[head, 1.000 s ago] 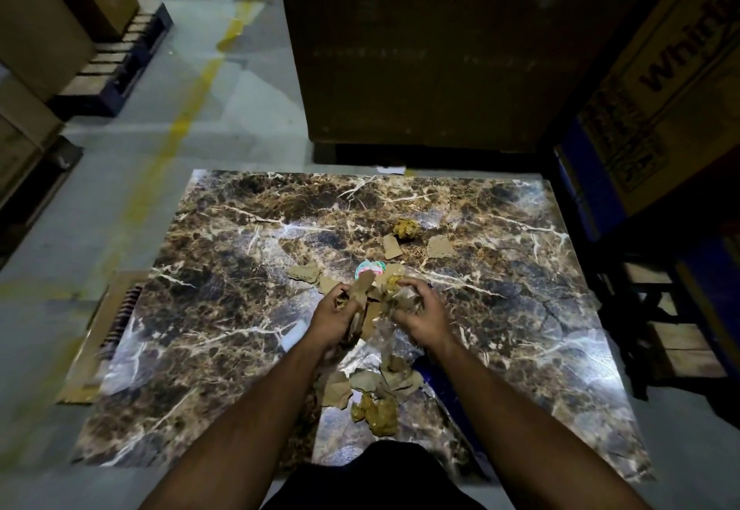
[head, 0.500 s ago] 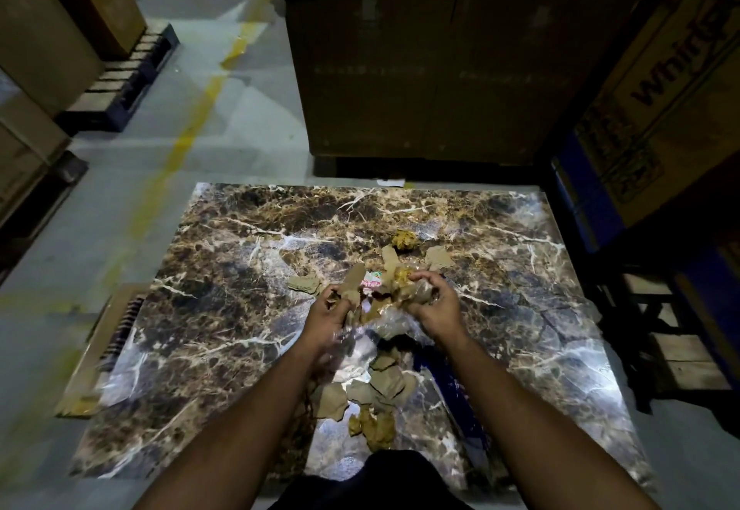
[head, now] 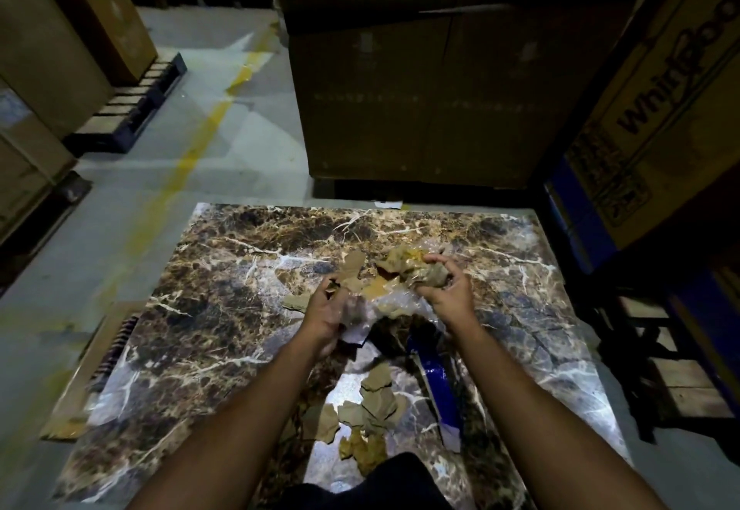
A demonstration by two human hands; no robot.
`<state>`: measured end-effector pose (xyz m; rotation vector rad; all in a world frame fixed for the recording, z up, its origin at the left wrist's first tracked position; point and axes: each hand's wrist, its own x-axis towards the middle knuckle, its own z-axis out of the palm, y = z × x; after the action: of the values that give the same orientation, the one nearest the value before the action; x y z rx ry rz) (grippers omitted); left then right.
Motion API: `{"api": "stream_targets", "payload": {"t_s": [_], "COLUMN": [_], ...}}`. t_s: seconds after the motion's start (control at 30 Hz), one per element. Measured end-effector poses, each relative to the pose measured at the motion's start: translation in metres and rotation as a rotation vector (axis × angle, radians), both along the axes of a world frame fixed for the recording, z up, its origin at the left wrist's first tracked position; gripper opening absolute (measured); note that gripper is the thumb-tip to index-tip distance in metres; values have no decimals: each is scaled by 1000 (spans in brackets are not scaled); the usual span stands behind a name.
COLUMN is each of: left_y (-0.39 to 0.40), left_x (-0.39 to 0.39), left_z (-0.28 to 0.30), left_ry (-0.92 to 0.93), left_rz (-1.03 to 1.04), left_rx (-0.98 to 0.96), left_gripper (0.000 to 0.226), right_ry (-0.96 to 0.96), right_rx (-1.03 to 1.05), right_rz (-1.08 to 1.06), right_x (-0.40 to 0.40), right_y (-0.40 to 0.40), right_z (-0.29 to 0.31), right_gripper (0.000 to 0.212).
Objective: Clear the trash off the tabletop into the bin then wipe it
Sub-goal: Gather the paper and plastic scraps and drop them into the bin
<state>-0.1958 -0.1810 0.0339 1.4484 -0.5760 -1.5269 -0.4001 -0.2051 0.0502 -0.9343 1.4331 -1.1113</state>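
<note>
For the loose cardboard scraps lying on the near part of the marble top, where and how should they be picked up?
The cardboard scraps lie flat and overlapping on the marble tabletop, so there is likely no edge to pinch. Probably best to come from above and rake the pile's outer edges inward with both hands, bunching it. Both the left hand and right hand already hold scraps.

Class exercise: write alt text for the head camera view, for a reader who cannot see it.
Two hands gather torn cardboard scraps above a dark marble tabletop; the left hand and right hand each clutch pieces. More loose scraps lie nearer the person, with large cardboard boxes behind.
</note>
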Motion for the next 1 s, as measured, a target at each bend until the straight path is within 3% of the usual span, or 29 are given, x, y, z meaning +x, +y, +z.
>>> {"api": "stream_targets", "payload": {"t_s": [0.13, 0.27, 0.43, 0.53, 0.7, 0.83, 0.93, 1.0], "left_y": [-1, 2, 3, 7, 1, -2, 3, 2], "left_x": [-18, -33, -41, -46, -47, -50, -48, -46], "left_z": [0, 0, -8, -8, 1, 14, 8, 15], "left_ry": [76, 86, 13, -1, -106, -76, -141, -155], "left_rz": [21, -21, -8, 1, -36, -24, -104, -52], "left_rx": [57, 33, 37, 4, -165, -191, -338, -309], "left_gripper": [7, 9, 28, 11, 63, 42, 48, 37], "right_ry": [60, 297, 359, 319, 146, 107, 22, -41], "right_rx": [-10, -119, -159, -162, -167, -132, -101, -67], "right_rz": [63, 113, 264, 302, 194, 220, 283, 362], "right_x": [20, 32, 35, 42, 50, 52, 50, 48], "right_y": [11, 18, 22, 26, 24, 20, 21, 23], "right_z": [-10, -29, -27, -18, -4, -9, -4, 2], "right_gripper": [59, 66, 25, 28, 52, 87, 107, 124]}}
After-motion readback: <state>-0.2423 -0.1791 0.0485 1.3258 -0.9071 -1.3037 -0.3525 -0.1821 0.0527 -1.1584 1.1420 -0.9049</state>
